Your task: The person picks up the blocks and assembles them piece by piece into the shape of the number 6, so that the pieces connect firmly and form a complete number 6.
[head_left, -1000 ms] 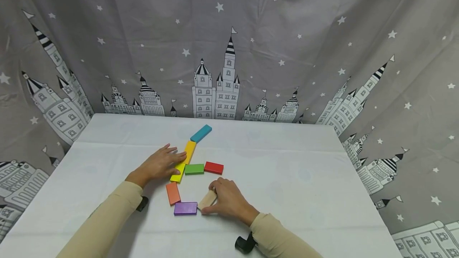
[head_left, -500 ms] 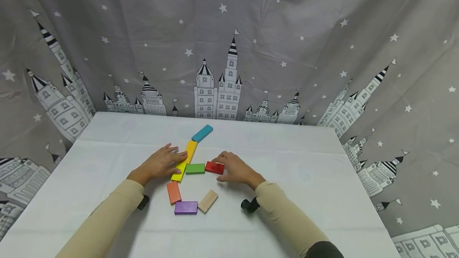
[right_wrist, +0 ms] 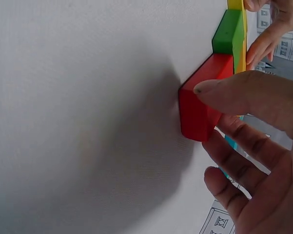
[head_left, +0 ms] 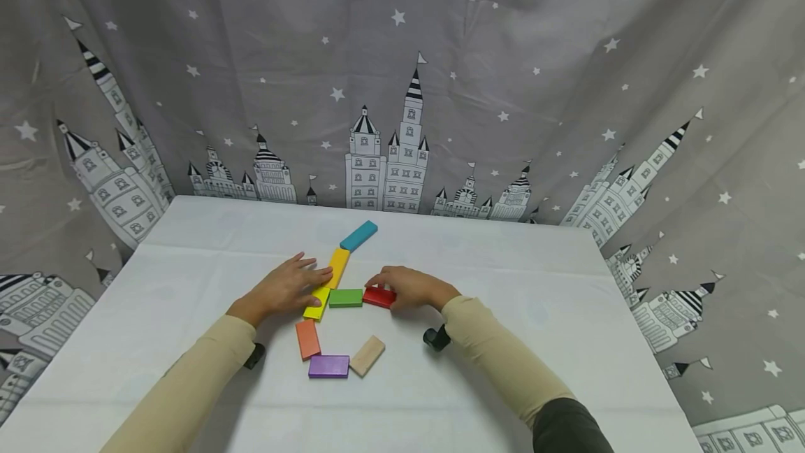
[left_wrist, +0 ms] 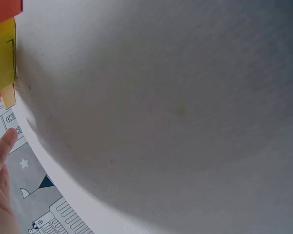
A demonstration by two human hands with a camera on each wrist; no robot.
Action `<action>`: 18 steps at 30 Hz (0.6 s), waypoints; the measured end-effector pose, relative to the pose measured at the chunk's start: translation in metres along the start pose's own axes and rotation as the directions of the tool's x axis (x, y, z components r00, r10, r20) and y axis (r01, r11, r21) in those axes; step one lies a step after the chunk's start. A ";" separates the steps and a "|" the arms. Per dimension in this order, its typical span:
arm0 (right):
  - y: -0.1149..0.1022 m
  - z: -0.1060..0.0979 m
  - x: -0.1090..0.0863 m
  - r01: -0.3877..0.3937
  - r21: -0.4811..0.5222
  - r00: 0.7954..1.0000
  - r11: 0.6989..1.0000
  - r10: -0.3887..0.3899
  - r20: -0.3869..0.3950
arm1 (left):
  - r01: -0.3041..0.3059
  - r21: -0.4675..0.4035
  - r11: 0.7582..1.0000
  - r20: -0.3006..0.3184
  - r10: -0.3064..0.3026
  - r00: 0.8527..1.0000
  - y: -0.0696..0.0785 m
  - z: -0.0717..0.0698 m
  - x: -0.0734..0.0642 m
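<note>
My right hand (head_left: 411,288) is at the red block (head_left: 379,297), which lies flat at the right end of the green block (head_left: 346,298). In the right wrist view the thumb presses the near end of the red block (right_wrist: 197,100) while the fingers curl behind it. My left hand (head_left: 281,289) rests with fingers spread beside two yellow blocks set end to end, a darker one (head_left: 339,264) and a brighter one (head_left: 316,305). One finger lies over their join and the thumb touches the brighter one. Part of both yellow blocks is hidden by this hand.
A blue block (head_left: 359,235) lies slanted at the far end of the line. Nearer are an orange block (head_left: 308,339), a purple block (head_left: 329,367) and a plain wooden block (head_left: 367,356), forming a curve. The white table (head_left: 534,341) ends at a grey castle-print curtain (head_left: 478,33).
My right hand has let go of the plain wooden block, moved away from me to the red block and taken hold of it. The left hand stays at the yellow blocks.
</note>
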State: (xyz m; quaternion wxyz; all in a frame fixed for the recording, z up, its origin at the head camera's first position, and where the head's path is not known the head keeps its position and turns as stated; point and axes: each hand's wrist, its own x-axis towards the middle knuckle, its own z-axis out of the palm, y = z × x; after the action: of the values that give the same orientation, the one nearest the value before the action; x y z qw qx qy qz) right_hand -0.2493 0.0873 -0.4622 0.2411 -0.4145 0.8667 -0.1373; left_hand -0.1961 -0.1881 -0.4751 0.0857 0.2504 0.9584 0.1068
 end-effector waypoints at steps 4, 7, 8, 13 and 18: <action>-0.001 -0.001 -0.001 -0.016 0.009 1.000 1.000 0.016 0.009 | -0.012 0.002 1.000 -0.004 0.012 1.000 0.001 -0.001 0.000; -0.002 -0.001 -0.001 -0.020 0.013 1.000 1.000 0.020 0.011 | -0.013 0.005 1.000 -0.003 0.013 1.000 0.001 -0.001 0.000; -0.002 0.000 -0.002 -0.022 0.016 1.000 1.000 0.022 0.011 | -0.012 0.008 1.000 -0.003 0.012 1.000 0.001 -0.001 0.000; -0.002 0.003 -0.003 -0.035 0.042 0.999 0.999 0.035 0.014 | -0.006 0.011 1.000 0.001 0.006 1.000 0.001 0.000 0.000; -0.003 0.005 -0.005 -0.045 0.077 0.999 0.996 0.044 0.018 | -0.001 0.016 1.000 0.008 0.001 1.000 0.000 0.000 0.000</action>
State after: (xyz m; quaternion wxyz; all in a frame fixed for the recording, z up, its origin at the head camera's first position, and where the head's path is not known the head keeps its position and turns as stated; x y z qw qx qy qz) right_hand -0.2418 0.0886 -0.4639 0.2670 -0.3866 0.8678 -0.1620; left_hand -0.1966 -0.1880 -0.4756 0.0876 0.2519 0.9588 0.0984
